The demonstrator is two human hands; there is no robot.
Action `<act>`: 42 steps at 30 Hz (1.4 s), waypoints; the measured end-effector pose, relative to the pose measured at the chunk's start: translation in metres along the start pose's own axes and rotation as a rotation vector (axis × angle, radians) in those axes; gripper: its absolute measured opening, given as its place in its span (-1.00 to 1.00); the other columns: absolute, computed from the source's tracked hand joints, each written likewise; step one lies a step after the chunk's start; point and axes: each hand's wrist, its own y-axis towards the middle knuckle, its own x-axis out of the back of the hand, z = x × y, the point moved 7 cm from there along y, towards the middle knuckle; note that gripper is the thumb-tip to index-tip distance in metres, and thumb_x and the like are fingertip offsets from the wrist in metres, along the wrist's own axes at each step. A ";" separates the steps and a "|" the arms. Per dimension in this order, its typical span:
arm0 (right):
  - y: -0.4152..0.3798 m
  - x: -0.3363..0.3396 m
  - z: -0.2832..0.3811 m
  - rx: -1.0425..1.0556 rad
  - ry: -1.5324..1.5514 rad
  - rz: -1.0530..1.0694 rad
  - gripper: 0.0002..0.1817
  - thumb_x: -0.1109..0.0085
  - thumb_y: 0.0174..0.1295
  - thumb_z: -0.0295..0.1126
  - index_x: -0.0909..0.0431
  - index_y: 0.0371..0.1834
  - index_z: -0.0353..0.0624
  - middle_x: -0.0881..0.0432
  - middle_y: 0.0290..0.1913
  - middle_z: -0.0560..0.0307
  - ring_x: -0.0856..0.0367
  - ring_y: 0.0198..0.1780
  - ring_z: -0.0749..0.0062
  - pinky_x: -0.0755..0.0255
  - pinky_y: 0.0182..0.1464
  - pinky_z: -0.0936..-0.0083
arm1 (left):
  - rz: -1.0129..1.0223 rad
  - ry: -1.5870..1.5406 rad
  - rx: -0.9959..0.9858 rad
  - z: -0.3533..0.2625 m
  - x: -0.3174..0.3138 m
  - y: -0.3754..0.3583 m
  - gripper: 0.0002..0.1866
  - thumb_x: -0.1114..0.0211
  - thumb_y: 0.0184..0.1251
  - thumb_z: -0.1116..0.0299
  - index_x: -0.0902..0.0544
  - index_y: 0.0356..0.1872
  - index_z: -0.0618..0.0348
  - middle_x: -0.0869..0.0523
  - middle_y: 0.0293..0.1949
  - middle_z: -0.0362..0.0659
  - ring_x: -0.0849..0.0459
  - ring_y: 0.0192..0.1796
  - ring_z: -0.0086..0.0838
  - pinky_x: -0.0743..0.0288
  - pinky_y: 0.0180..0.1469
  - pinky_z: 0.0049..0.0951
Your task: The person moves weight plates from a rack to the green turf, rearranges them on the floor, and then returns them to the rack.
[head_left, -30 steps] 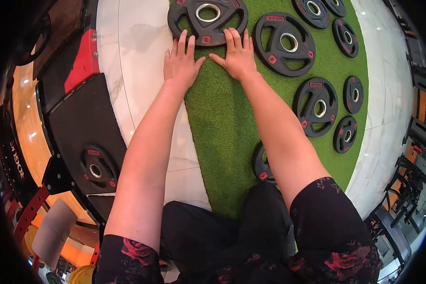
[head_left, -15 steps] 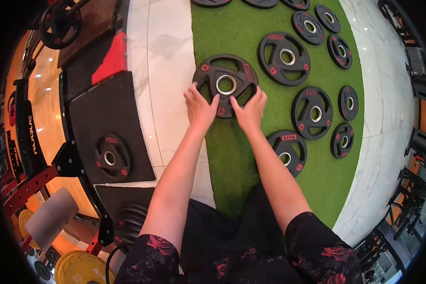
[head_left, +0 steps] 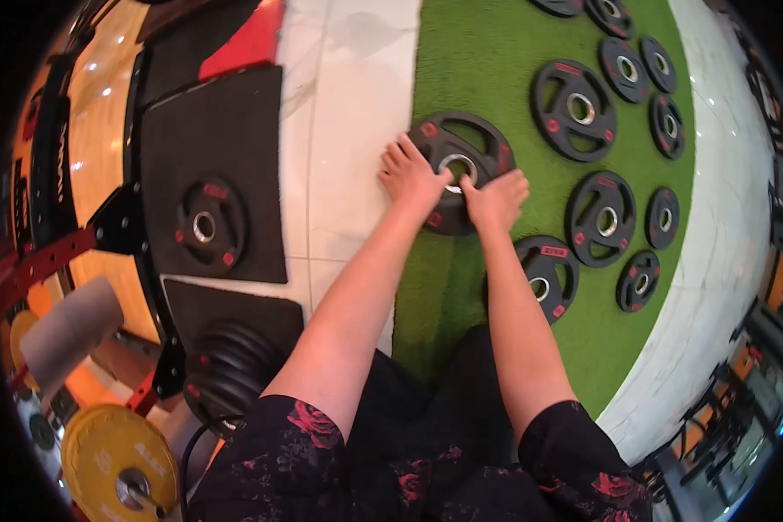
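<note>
A black weight plate (head_left: 470,130) with red markings and a silver centre ring lies face up at the left edge of the green turf. My left hand (head_left: 414,181) grips its left side, fingers over the rim and thumb near the ring. On the opposite side my right hand (head_left: 498,202) holds the plate, its thumb also by the ring and its fingers bent at the right rim. Parts of the plate's near half are covered by my hands. Close to my right forearm lies another black plate (head_left: 558,261), partly hidden by the arm.
Several more black plates, one a large plate (head_left: 548,96), lie on the turf (head_left: 461,52) to the right. A single plate (head_left: 226,204) rests on a black mat (head_left: 252,130) at left. Stacked plates (head_left: 235,357) and a yellow plate (head_left: 96,444) are near my left side.
The plate has turned slightly clockwise under my hands. Both hands remain on it, and the right thumb is closer to the ring. The whole view has shifted too.
</note>
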 end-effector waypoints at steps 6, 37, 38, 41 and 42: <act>-0.004 -0.007 0.002 0.102 -0.001 -0.038 0.26 -0.60 0.02 0.17 -0.08 0.54 -0.49 -0.27 0.46 -0.28 -0.24 0.52 -0.17 -0.41 0.37 -0.25 | 0.016 -0.079 0.058 0.006 0.003 -0.012 0.22 -0.68 -0.04 -0.09 -0.15 0.53 0.33 -0.37 0.32 0.10 -0.42 0.36 0.02 -0.49 0.26 0.08; -0.308 -0.148 0.444 1.110 -0.035 0.095 0.21 -0.61 -0.05 0.21 -0.20 0.48 -0.44 -0.42 0.25 -0.09 -0.47 0.28 0.03 -0.57 0.16 0.03 | -0.472 -0.306 0.704 0.513 0.193 -0.049 0.27 -0.57 0.14 -0.22 -0.06 0.58 0.51 -0.32 0.39 0.43 -0.35 0.46 0.26 -0.28 0.52 -0.02; -0.309 -0.148 0.446 1.096 -0.027 0.135 0.22 -0.61 -0.04 0.21 -0.19 0.49 -0.44 -0.41 0.25 -0.09 -0.47 0.28 0.03 -0.58 0.14 0.03 | -0.477 -0.276 0.709 0.513 0.191 -0.049 0.27 -0.57 0.15 -0.22 -0.05 0.58 0.50 -0.32 0.38 0.43 -0.34 0.46 0.27 -0.26 0.53 0.00; -0.308 -0.149 0.444 1.099 -0.037 0.114 0.23 -0.60 -0.04 0.22 -0.18 0.49 -0.45 -0.41 0.27 -0.09 -0.48 0.26 0.03 -0.62 0.07 0.07 | -0.461 -0.282 0.719 0.512 0.191 -0.048 0.25 -0.57 0.15 -0.22 -0.05 0.57 0.48 -0.32 0.37 0.43 -0.31 0.46 0.28 -0.23 0.54 0.02; -0.308 -0.147 0.444 1.111 -0.026 0.093 0.23 -0.60 -0.04 0.23 -0.18 0.49 -0.45 -0.42 0.27 -0.09 -0.48 0.26 0.03 -0.62 0.07 0.06 | -0.497 -0.223 0.708 0.512 0.193 -0.047 0.23 -0.59 0.11 -0.23 -0.12 0.53 0.46 -0.37 0.34 0.41 -0.37 0.42 0.28 -0.25 0.52 0.05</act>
